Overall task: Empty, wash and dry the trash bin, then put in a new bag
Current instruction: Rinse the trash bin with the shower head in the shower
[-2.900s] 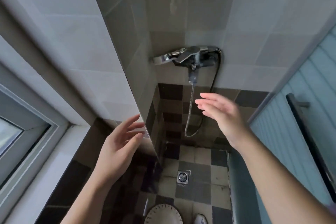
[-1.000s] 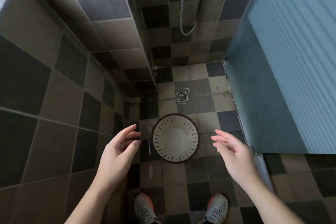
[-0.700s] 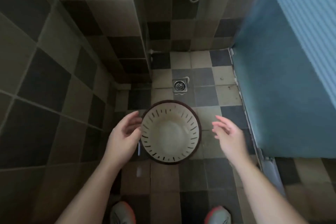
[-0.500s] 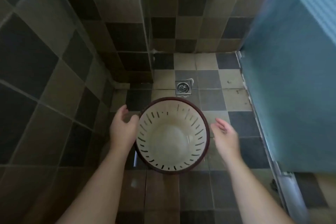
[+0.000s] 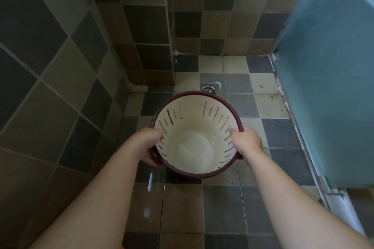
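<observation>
head view: gripped the bin (image 5: 197, 147) by its dark red rim, left hand (image 5: 146, 144) curled round the left edge, right hand (image 5: 245, 140) curled round the right edge. held upright over the tiled floor (image 5: 222, 204), just before the drain (image 5: 209, 88). showed a cream, slotted, empty inside.

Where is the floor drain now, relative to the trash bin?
In the head view the floor drain lies in the tiled floor just beyond the far rim of the trash bin, near the centre of the picture and left of the blue door.
</observation>
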